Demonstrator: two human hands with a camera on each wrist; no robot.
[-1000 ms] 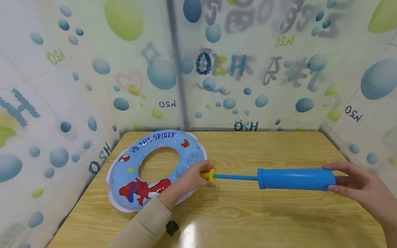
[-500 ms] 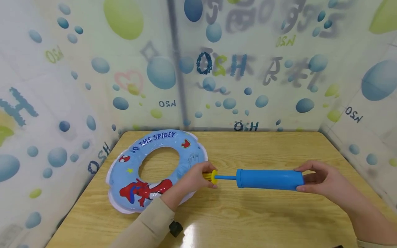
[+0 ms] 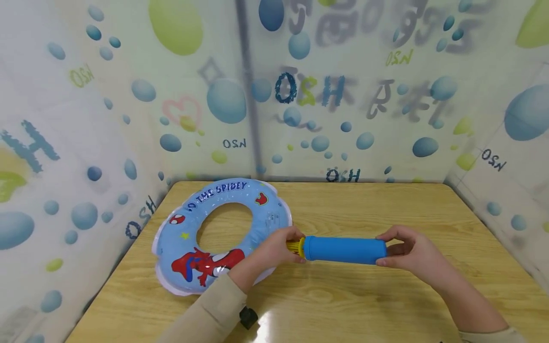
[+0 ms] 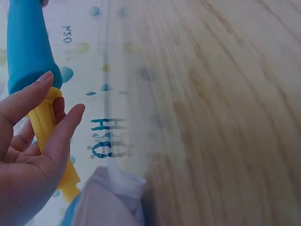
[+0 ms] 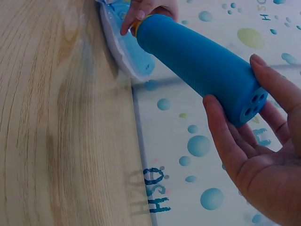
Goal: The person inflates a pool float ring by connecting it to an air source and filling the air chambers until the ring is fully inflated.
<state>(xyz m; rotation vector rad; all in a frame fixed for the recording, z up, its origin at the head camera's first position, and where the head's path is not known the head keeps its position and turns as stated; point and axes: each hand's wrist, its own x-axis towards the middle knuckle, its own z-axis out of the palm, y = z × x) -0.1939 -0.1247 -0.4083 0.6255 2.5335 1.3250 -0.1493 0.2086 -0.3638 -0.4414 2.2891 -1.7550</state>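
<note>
Between the two hands lies a blue hand pump (image 3: 345, 250), held level above the table. My left hand (image 3: 279, 247) grips its yellow end piece (image 4: 44, 120), which sits right against the blue barrel, the rod out of sight. At the other end, my right hand (image 3: 405, 250) holds the barrel's far end between thumb and fingers. Several round holes show in that end face in the right wrist view. A light-blue inflated swim ring (image 3: 274, 216) with a red cartoon figure rests on the table, partly behind the left hand and forearm.
The wooden table (image 3: 364, 205) reaches back to walls covered in a bubble-printed sheet (image 3: 317, 119). A small black object (image 3: 248, 317) shows beside the left sleeve.
My right hand has moved left with the blue barrel, and the rod has slid fully inside it. The left hand has stayed nearly in place on the yellow end.
</note>
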